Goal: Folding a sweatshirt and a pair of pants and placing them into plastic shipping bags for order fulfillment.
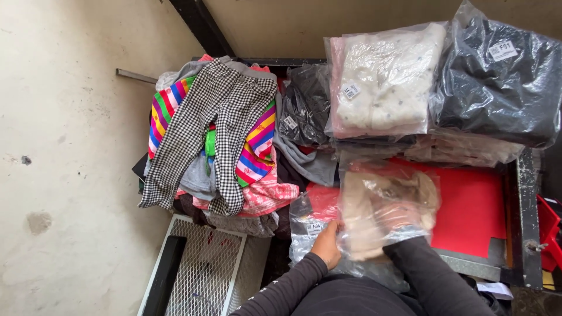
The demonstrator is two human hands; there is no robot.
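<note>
Head view, only one. My left hand (326,244) grips the near-left edge of a clear plastic bag with a beige garment (383,210) inside, fingers closed on the plastic. My right hand (393,221) is behind or under the same bag; it shows only as a blur through the film, so I cannot tell if it is open or closed. The sleeve runs up to it from below.

The bag sits between my two hands, lifted a bit and tilted over the red board (471,205) on the table. Under it, touching, lies another clear bag (310,225) with a white label.

Risks, as I judge them: the plastic is slick and the left grip is only at an edge, so the bag could slide out and drop toward the white wire rack (199,269) on the floor. The stack of bagged garments (386,82) just behind looks piled loosely, with the dark bagged one (503,76) on top leaning; a bump could tip it. The loose heap with checked trousers (211,129) on the left hangs over the table edge and could slip too.
</note>
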